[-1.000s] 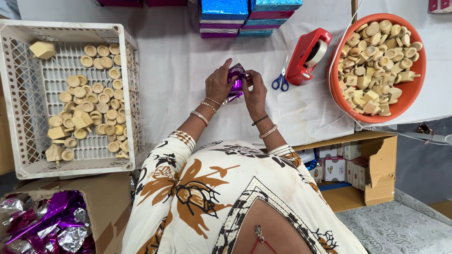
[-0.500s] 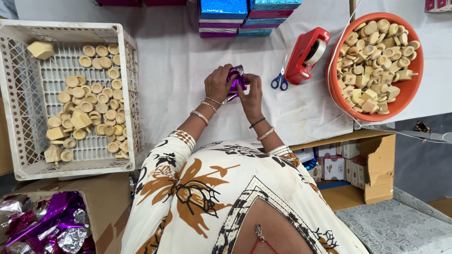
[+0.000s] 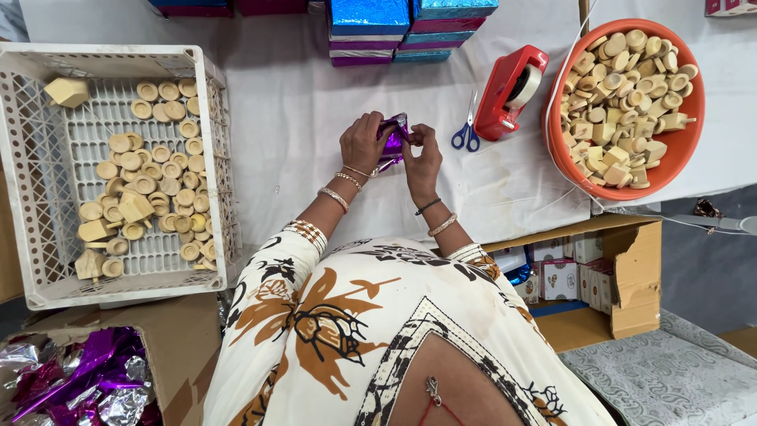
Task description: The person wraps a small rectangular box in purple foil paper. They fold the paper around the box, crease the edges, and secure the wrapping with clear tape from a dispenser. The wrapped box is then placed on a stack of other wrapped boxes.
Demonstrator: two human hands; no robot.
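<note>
**Two hands, one purple foil piece, at a white-covered surface**

Two hands meet over the middle of the surface (image 3: pixel 315 118). The left hand (image 3: pixel 361 144) and right hand (image 3: pixel 424 158) both pinch a small purple foil-wrapped piece (image 3: pixel 393 134) between them, fingers closed around it, just above the cloth.

- Left: white plastic crate (image 3: pixel 24 173) holding round and blocky wooden pieces (image 3: pixel 150 189).
- Right: orange basin (image 3: pixel 678 150) heaped with similar wooden pieces (image 3: pixel 623 79).
- Just right of the hands: blue-handled scissors (image 3: pixel 468 130), touching or nearly touching a red tape dispenser (image 3: pixel 512 88).
- Far edge: stacked shiny blue and purple boxes (image 3: pixel 371 24).
- Near left: cardboard box of purple and silver foil (image 3: pixel 79 379).
- Near right: open cardboard carton (image 3: pixel 631 268) with small printed packets.
</note>
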